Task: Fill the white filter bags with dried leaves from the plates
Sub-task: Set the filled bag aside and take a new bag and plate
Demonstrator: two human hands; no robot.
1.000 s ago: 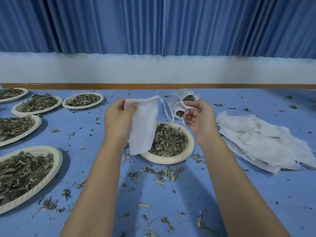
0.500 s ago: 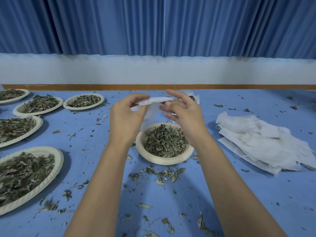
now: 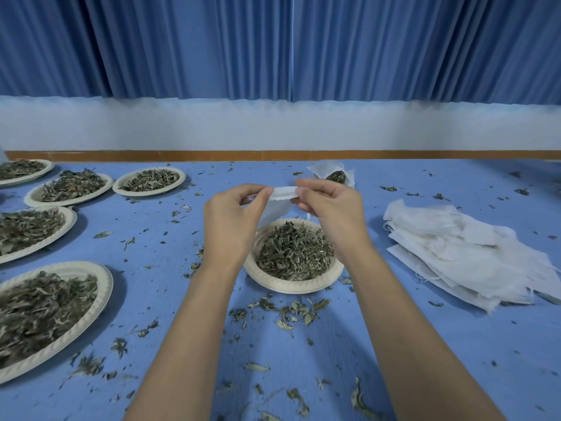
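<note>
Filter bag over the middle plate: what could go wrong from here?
The left hand and right hand pinch only the top edge of the filter bag; if its mouth opens poorly, leaves may miss it. Spilling looks likely: loose leaves already litter the table in front of the plate.

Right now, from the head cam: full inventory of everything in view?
table: 1, blue cover, fills the foreground
centre plate: 1, cream, mid-table, heaped with dried leaves
left plates: 5, cream, far left, all holding leaves
held filter bag: 1, white, above the centre plate
filled bag: at least 1, white with green leaves inside, behind the held filter bag
empty bag stack: 1 pile, white, right of the centre plate
loose leaf scraps: many, green-brown, scattered on the table
curtain: blue, at the back
left hand: 1, grip pinches the held filter bag's top edge
right hand: 1, grip pinches the same edge
</note>
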